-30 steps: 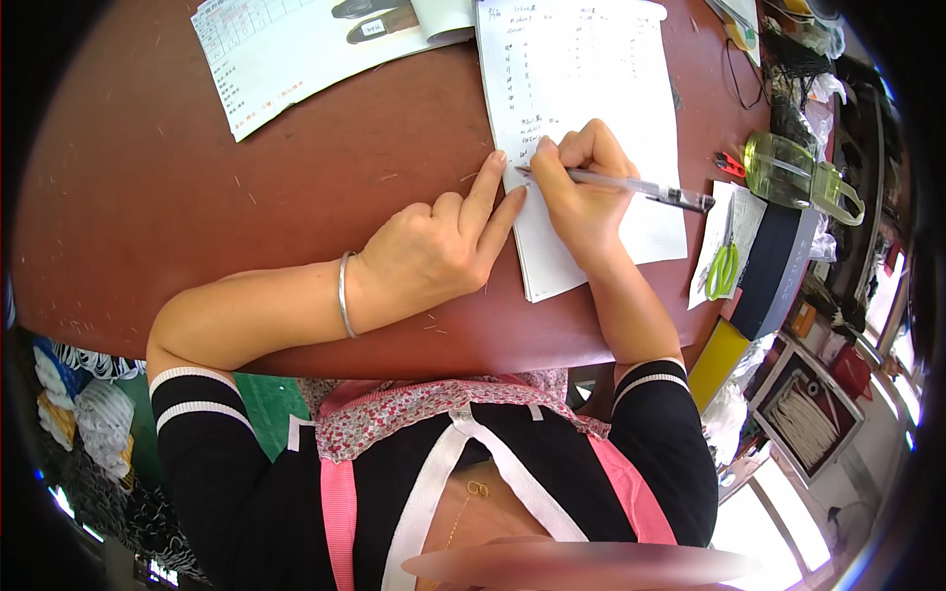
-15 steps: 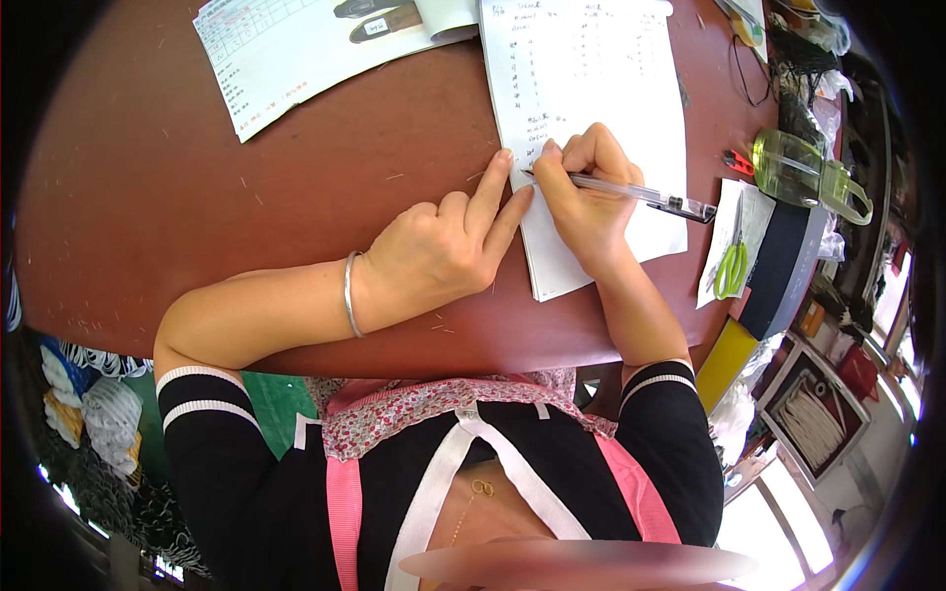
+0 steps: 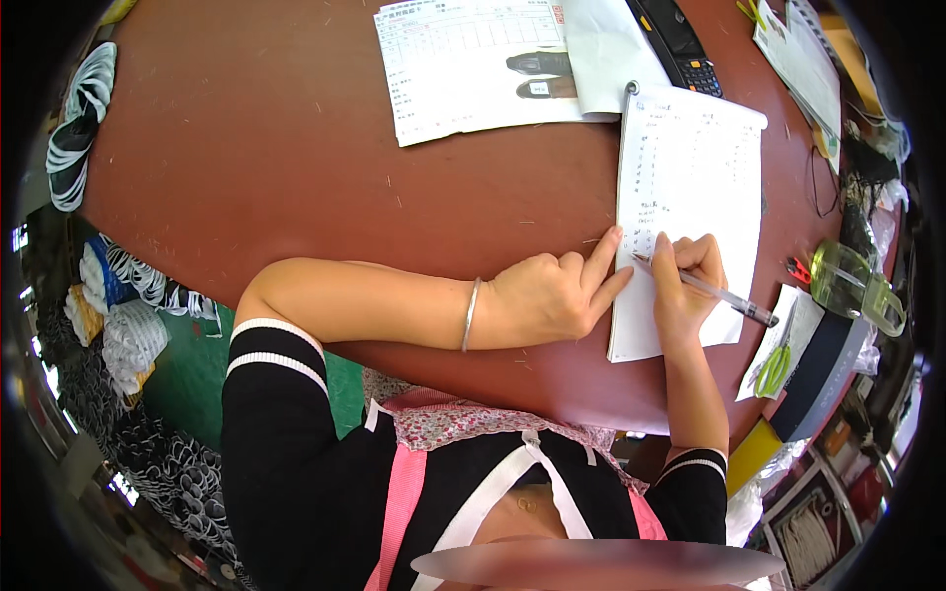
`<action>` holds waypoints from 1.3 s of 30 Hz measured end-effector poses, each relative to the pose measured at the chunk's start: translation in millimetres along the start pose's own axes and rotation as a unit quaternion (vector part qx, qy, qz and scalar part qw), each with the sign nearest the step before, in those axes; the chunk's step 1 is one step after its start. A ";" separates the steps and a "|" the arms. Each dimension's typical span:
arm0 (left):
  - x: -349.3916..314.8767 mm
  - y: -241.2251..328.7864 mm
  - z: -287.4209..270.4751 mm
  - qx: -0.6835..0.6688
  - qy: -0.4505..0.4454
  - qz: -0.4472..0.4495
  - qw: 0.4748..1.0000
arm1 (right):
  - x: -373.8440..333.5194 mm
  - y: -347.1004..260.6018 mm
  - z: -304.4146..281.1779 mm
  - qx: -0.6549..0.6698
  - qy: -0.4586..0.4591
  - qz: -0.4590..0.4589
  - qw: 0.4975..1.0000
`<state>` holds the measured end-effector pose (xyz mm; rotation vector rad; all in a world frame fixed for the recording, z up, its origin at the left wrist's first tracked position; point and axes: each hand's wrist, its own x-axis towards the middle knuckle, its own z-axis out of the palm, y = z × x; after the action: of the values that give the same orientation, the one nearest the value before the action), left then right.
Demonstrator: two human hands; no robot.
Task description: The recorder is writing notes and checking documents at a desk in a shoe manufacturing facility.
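Note:
My right hand (image 3: 693, 286) grips a clear-barrelled pen (image 3: 729, 298) with a dark cap end. The pen's tip meets the upper sheet of a white notepad (image 3: 690, 197), which carries columns of handwriting. At the pad's left edge lies my left hand (image 3: 552, 295), holding nothing. Two of its digits stretch apart toward the paper near the pen tip, while its other fingers curl. A silver bangle (image 3: 472, 315) circles that wrist.
Printed sheets (image 3: 463, 89) with shoe pictures and a black keypad device (image 3: 680, 44) lie beyond the pad on the brown table (image 3: 246, 148). On the right are green scissors (image 3: 776, 369), a green-tinted bottle (image 3: 840, 276) and a dark box (image 3: 816, 379). Bundled cords (image 3: 81, 128) hang at the far left.
The view has shifted, so the table, pad and both hands appear farther right and lower. The pen stays in my right hand at the writing; my left hand keeps its pose by the pad's edge.

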<state>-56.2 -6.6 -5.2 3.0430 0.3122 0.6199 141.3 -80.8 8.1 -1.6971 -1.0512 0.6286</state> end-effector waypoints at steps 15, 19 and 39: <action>10.9 -7.2 -3.3 -0.005 -0.048 0.053 0.997 | 7.0 3.0 0.8 -0.041 0.014 -0.040 0.998; 8.4 -5.5 -4.7 -0.005 -0.051 0.053 0.997 | 5.8 -2.8 3.2 -0.046 0.005 -0.046 0.998; 10.4 -7.0 -5.0 -0.009 -0.047 0.049 0.998 | 5.9 -2.6 -0.1 -0.061 -0.008 -0.060 0.996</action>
<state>-50.1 2.2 3.0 3.0729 0.1541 0.4800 143.4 -75.4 11.0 -1.7210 -1.2142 0.5106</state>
